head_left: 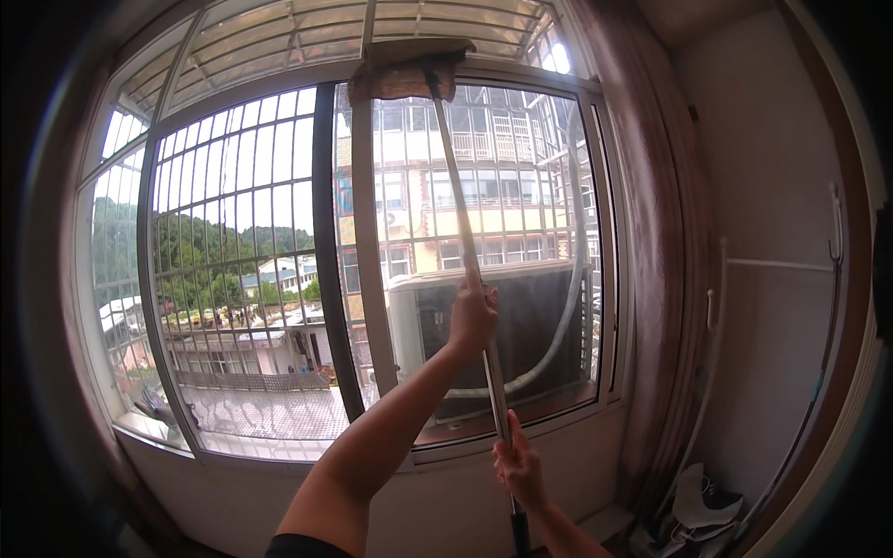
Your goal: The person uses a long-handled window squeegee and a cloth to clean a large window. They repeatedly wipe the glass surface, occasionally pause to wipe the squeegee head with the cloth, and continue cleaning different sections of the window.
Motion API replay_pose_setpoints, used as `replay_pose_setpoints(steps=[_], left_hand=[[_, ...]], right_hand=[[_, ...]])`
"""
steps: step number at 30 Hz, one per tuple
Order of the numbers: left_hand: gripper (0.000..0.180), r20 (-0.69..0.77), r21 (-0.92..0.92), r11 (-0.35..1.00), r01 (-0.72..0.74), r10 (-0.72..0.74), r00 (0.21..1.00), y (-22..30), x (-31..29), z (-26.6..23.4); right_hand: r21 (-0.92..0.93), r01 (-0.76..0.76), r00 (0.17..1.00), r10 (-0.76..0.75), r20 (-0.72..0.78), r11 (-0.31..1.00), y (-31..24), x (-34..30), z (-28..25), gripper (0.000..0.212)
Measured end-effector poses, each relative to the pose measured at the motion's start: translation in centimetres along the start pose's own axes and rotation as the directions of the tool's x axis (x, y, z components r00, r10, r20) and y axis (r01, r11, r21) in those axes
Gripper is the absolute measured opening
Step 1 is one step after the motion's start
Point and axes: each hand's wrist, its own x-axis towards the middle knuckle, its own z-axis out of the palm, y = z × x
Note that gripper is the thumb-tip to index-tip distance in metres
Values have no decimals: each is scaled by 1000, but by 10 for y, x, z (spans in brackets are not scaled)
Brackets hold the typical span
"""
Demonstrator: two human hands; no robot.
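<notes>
Left hand (473, 318) wrapped around mid-pole (462, 219), right hand (517, 465) gripping lower down. Flat mop head (405, 70) pressed against top of window frame (367, 242). Apparently working the upper edge; glass (516, 232) below probably yet to wipe.

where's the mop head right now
In the head view, the mop head sits high at top centre, pressed against the upper window frame, at the end of the pole both hands grip below.
</notes>
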Motion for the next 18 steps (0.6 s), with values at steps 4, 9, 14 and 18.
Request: replay_pose_setpoints(steps=[4, 9, 14, 18], left_hand=[[76, -85, 169, 976, -140, 156, 984, -2, 1, 22], [83, 50, 193, 973, -123, 115, 992, -4, 15, 47], [89, 178, 244, 964, -106, 63, 982, 9, 31, 69], [95, 274, 282, 957, -71, -9, 962, 25, 45, 80]], right_hand=[[-28, 38, 999, -39, -34, 999, 11, 5, -12, 56], [-38, 63, 995, -66, -80, 997, 19, 14, -25, 55], [33, 62, 989, -57, -134, 998, 20, 24, -34, 53], [111, 31, 988, -14, -151, 993, 18, 36, -46, 53]])
